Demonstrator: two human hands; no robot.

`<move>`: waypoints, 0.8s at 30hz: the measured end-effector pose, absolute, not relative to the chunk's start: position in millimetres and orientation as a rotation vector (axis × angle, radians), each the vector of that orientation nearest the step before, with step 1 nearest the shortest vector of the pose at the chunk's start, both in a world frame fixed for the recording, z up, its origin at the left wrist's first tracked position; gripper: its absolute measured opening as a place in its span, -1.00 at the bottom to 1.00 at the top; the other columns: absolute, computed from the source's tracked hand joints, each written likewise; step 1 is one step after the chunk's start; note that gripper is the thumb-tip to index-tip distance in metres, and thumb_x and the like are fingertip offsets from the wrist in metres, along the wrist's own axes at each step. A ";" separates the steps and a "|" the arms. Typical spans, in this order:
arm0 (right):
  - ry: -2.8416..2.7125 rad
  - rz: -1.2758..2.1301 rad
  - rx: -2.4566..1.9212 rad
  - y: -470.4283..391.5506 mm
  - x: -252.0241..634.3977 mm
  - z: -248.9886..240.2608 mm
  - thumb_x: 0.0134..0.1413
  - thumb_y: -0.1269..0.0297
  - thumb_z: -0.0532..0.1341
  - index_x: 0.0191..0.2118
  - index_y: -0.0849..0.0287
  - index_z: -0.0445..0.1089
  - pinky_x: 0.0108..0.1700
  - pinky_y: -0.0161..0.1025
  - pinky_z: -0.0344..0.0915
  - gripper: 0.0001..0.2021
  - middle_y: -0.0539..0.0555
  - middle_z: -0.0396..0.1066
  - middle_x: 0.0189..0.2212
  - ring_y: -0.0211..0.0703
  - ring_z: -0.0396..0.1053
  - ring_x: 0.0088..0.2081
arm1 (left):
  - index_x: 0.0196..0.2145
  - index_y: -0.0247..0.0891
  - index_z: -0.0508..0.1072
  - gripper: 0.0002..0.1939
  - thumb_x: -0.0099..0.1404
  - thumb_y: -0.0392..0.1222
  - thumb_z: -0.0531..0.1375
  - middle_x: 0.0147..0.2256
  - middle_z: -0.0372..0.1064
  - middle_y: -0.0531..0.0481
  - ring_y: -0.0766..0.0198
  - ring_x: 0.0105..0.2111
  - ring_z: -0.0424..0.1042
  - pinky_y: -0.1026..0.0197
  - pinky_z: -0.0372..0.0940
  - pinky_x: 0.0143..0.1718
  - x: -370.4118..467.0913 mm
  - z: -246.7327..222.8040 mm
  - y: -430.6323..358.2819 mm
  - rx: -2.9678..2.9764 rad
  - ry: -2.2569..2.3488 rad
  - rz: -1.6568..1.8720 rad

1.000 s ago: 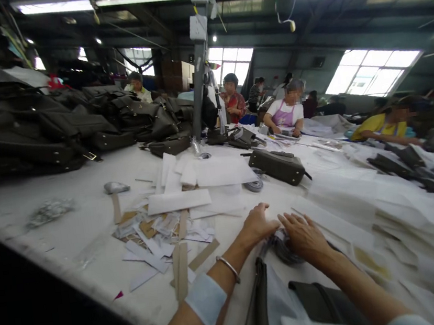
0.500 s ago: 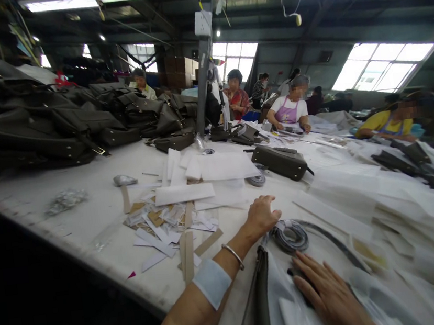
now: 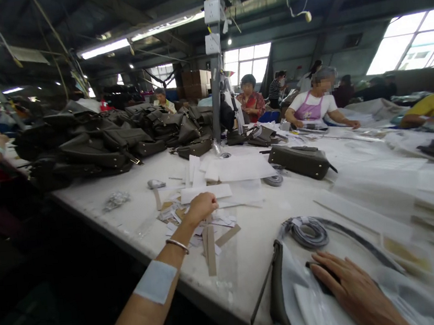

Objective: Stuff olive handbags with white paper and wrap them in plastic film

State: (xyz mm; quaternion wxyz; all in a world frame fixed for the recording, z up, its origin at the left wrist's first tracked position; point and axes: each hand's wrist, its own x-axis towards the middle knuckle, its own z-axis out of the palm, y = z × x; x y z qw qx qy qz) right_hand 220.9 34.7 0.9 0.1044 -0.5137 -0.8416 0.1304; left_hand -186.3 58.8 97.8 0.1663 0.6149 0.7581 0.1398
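Observation:
My left hand (image 3: 203, 205) is over the jumble of paper tags (image 3: 174, 214), next to a white paper strip (image 3: 220, 190). Its fingers are curled closed, and anything inside them is hidden. My right hand (image 3: 352, 283) lies flat, fingers stretched, on a dark handbag (image 3: 278, 287) partly covered by white wrapping (image 3: 309, 304). A dark piece shows under its fingertips. Just beyond it, a wrapped grey coil (image 3: 309, 232) rests beside the bag, and a long grey-wrapped strap (image 3: 363, 239) curves off to the right.
Dark handbags (image 3: 119, 137) are heaped at the far left. A finished-looking bag (image 3: 300, 162) lies mid-table. Brown strips (image 3: 210, 250), clear bags of small parts (image 3: 116, 200) and white sheets (image 3: 241, 168) are spread around. A metal post (image 3: 217, 88) stands behind. Co-workers sit across the table.
My left hand has moved left, from near the coil to the paper tags, and its fingers have closed. My right hand stays on the bag. The view has swung left.

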 end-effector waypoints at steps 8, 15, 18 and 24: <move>-2.450 0.397 -1.497 40.2 222.1 -3.4 0.22 -0.05 0.00 0.02 -0.07 0.50 0.31 0.22 0.03 -0.56 0.01 0.40 0.12 0.13 0.27 0.20 | -0.40 -0.30 0.48 -0.76 0.16 -0.05 0.33 -0.42 0.43 0.03 0.22 -0.34 0.43 0.16 0.31 -0.27 -223.4 74.5 12.9 1.429 2.346 0.313; -2.394 0.387 -1.487 37.5 217.6 -1.0 0.19 -0.06 0.04 -0.02 -0.02 0.52 0.27 0.21 0.13 -0.56 0.04 0.45 0.07 0.17 0.33 0.16 | -0.22 -0.33 0.45 -0.74 0.34 -0.04 0.21 -0.25 0.42 -0.01 0.24 -0.28 0.44 0.11 0.39 -0.22 -218.3 60.4 26.5 1.337 2.219 0.574; -2.362 0.373 -1.494 36.2 215.4 2.6 0.18 -0.08 0.06 -0.04 0.00 0.54 0.25 0.19 0.17 -0.56 0.06 0.47 0.04 0.18 0.36 0.13 | -0.35 -0.34 0.43 -0.75 0.30 -0.06 0.22 -0.34 0.43 0.01 0.27 -0.33 0.43 0.17 0.35 -0.25 -227.7 73.9 30.2 1.326 2.050 0.837; -2.315 0.415 -1.487 35.1 213.6 8.1 0.16 -0.12 0.08 -0.07 0.02 0.55 0.19 0.11 0.27 -0.54 0.06 0.51 -0.02 0.15 0.41 0.07 | -0.42 -0.29 0.37 -0.69 0.12 0.03 0.26 -0.39 0.46 0.00 0.34 -0.37 0.41 0.25 0.30 -0.22 -235.6 127.0 41.5 1.292 1.611 1.296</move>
